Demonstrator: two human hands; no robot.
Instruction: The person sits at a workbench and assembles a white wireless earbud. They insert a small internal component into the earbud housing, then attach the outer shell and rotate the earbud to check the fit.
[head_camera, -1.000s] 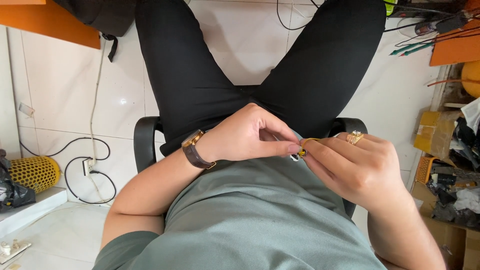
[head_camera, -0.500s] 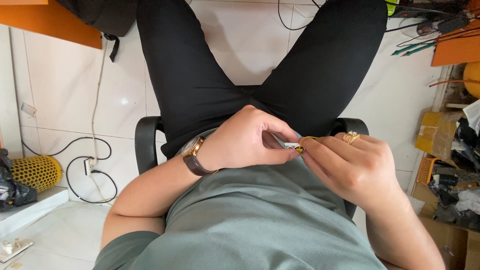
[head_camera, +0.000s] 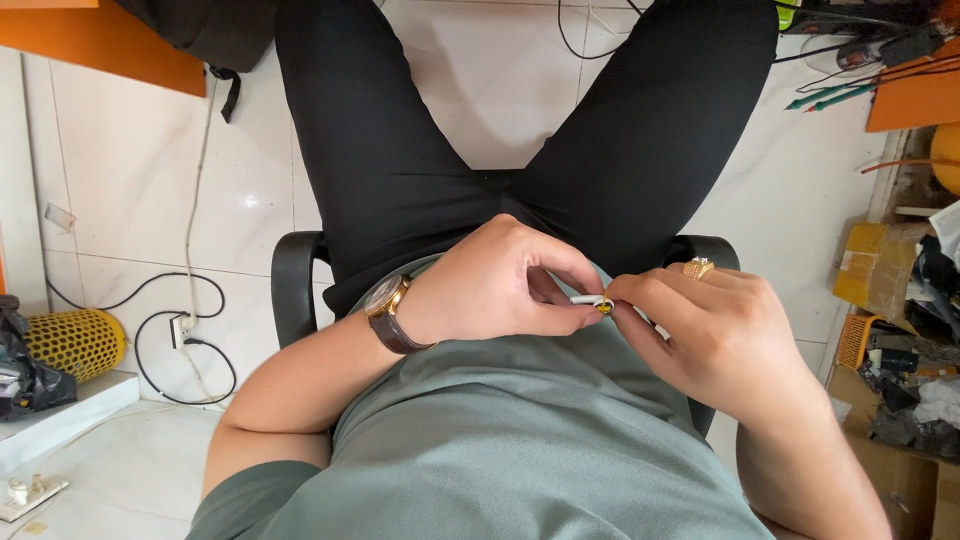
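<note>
I sit on a black chair and look down at my lap, black trousers and a grey-green shirt. My left hand, with a gold watch on a brown strap, pinches one end of a small white part with a yellow tip. My right hand, wearing a gold ring, pinches the same part from the other side. Both sets of fingertips meet just above my belly. Most of the small part is hidden by the fingers.
White floor tiles lie below. A power strip with black cables and a yellow mesh-covered object sit at the left. Cardboard boxes and clutter crowd the right. An orange tabletop edge is at the upper left.
The hands stayed together at my belly. My left fingers shifted slightly on the small part, and more of its white piece shows between the fingertips now.
</note>
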